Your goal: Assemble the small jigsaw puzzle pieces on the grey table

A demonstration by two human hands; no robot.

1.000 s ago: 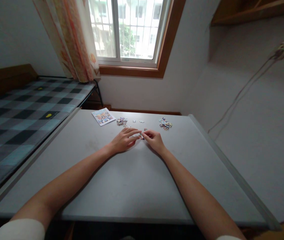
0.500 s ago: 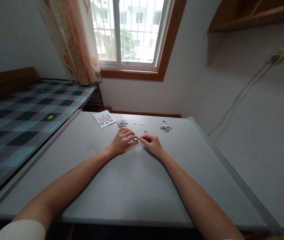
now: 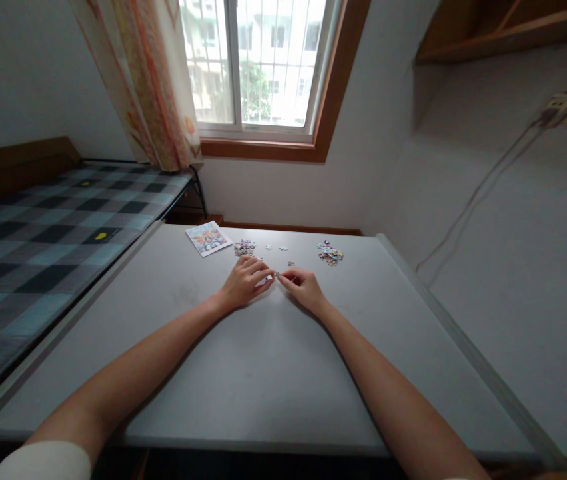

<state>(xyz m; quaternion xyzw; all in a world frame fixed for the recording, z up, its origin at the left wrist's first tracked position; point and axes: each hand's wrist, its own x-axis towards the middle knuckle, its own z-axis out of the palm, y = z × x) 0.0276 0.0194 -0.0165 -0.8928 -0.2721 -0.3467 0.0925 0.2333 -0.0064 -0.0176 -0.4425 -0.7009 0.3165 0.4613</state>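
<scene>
Small jigsaw puzzle pieces [image 3: 277, 275] are pinched between the fingertips of both hands, just above the white table [image 3: 263, 373]. My left hand [image 3: 247, 280] grips them from the left, its fingers partly covering them. From the right, my right hand [image 3: 303, 287] pinches the same pieces with thumb and forefinger. How many pieces are held I cannot make out. A single loose piece [image 3: 290, 263] lies just beyond my right hand. Beyond my left hand is a heap of mixed puzzle pieces [image 3: 244, 247].
A second heap of pieces [image 3: 330, 253] lies at the far right. Two loose pieces [image 3: 283, 249] rest between the heaps. A colourful picture sheet [image 3: 208, 238] lies at the far left. A checkered bed [image 3: 88, 213] stands left of the table, and a wall [image 3: 513, 267] is on the right.
Both hands stay nearly in place. The left fingers have shifted slightly around the pieces, and less of the pieces shows between them now.
</scene>
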